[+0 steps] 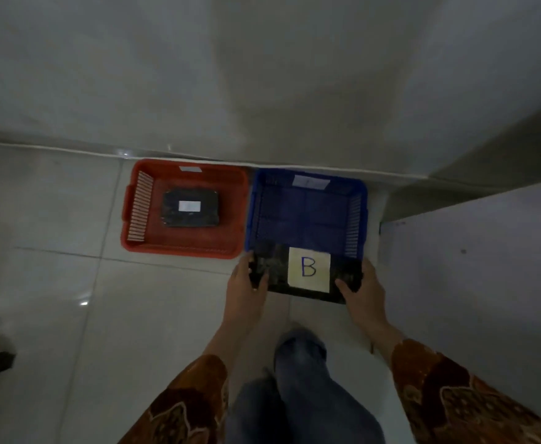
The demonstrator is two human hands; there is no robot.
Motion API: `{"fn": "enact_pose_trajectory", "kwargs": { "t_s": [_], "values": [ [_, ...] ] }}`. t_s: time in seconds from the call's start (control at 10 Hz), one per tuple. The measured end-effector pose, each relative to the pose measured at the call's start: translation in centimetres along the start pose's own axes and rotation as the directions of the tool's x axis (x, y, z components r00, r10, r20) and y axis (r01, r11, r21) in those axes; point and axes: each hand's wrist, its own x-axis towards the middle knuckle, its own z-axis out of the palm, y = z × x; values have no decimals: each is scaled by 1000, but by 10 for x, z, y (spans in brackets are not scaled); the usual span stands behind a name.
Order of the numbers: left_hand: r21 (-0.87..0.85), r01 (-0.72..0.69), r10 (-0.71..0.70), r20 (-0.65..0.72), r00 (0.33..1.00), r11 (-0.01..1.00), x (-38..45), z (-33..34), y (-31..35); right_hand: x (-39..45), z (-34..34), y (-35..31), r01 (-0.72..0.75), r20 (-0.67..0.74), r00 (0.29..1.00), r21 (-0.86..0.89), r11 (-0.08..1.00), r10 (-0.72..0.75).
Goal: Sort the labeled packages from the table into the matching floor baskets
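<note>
Both hands clasp the black package (275, 270) marked B by its short ends, left hand (246, 283) and right hand (363, 288), long axis running side to side. It hangs over the near rim of the blue basket (307, 213), whose floor lies straight ahead.

Left hand (246, 277) and right hand (363, 288) grip opposite ends of a black package labeled B (307, 271) above the near rim of the blue basket (307, 209); beside it, the red basket (185, 208) contains another black package (190, 208).
</note>
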Motion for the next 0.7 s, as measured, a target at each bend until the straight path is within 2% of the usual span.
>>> {"fn": "enact_pose_trajectory", "kwargs": {
  "t_s": [0.1, 0.2, 0.3, 0.4, 0.5, 0.6, 0.7],
  "values": [
    [49, -116, 116, 11, 993, 992, 74, 37, -37, 83, 35, 30, 82, -50, 995, -61, 995, -86],
    [144, -161, 155, 51, 987, 977, 138, 70, -69, 151, 61, 56, 127, -13, 991, -133, 983, -130],
    [212, -159, 135, 122, 983, 964, 189, 102, -94, 203, 81, 80, 164, 3, 986, -172, 971, -166],
    [249, -208, 169, 168, 971, 946, 220, 125, -109, 238, 94, 97, 203, 6, 979, -196, 959, -205],
    [315, -274, 218, 200, 955, 909, 235, 133, -119, 250, 104, 107, 224, 18, 974, -206, 953, -226],
    [425, -311, 206, 274, 939, 850, 234, 129, -122, 242, 106, 117, 249, 85, 968, -240, 938, -235],
    [525, -295, 128, 330, 935, 798, 217, 116, -113, 219, 99, 117, 219, 160, 972, -346, 912, -172]
  ]
}}
